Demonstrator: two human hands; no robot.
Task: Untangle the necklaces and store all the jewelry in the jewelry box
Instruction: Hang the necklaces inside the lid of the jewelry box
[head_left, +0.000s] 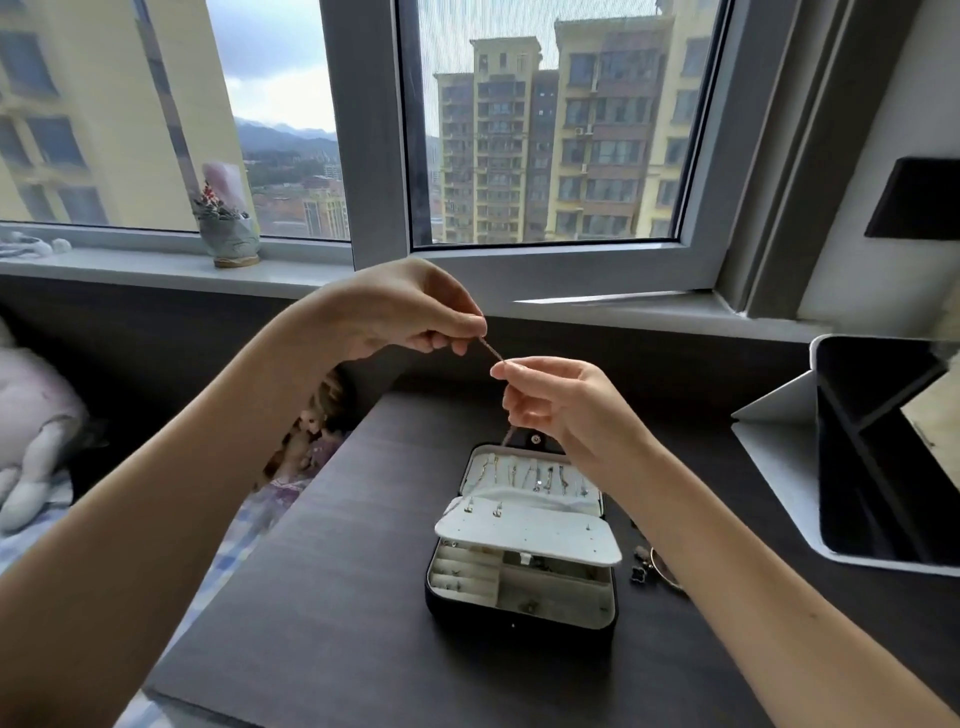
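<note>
A thin necklace chain (491, 349) is stretched between both hands, raised above the desk. My left hand (410, 312) pinches its upper end and my right hand (556, 400) pinches it lower down; a length of chain hangs below the right hand toward the box. The black jewelry box (522, 618) stands open on the dark desk, with several necklaces hung in its white lid and a white earring flap folded over the compartments. More loose jewelry (655, 566), a black clover charm and a bangle, lies on the desk just right of the box, partly hidden by my right forearm.
A tablet in a white folding stand (779, 457) sits at the desk's right. The windowsill behind holds a small potted decoration (228, 228). Left of the desk is a bed with a plush toy (31, 431) and a doll (311, 441).
</note>
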